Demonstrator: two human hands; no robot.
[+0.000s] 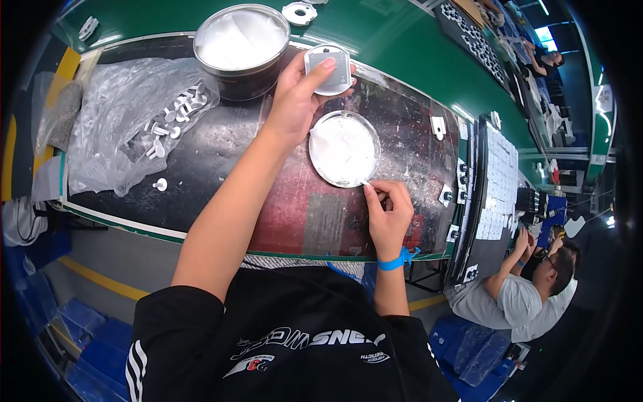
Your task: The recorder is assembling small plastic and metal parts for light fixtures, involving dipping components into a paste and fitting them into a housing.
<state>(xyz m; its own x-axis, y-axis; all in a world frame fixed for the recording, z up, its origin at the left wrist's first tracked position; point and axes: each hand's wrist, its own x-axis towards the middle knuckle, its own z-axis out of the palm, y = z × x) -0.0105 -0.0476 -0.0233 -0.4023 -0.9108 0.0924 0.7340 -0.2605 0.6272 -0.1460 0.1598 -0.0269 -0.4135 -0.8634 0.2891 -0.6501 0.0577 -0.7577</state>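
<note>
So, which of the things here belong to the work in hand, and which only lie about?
In use:
left hand holding a grey square part
right hand with a thin stick at the round dish of white paste

Lying about:
large tin of white paste
plastic bag of white pegs
loose white peg

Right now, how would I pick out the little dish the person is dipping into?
Start at the dark worktop on the green bench. Near its middle, between the two hands, lies a shallow round dish of white paste, with the right hand at its lower rim. It is flat and silver-rimmed, unlike the bigger, deeper black tub behind.
</note>
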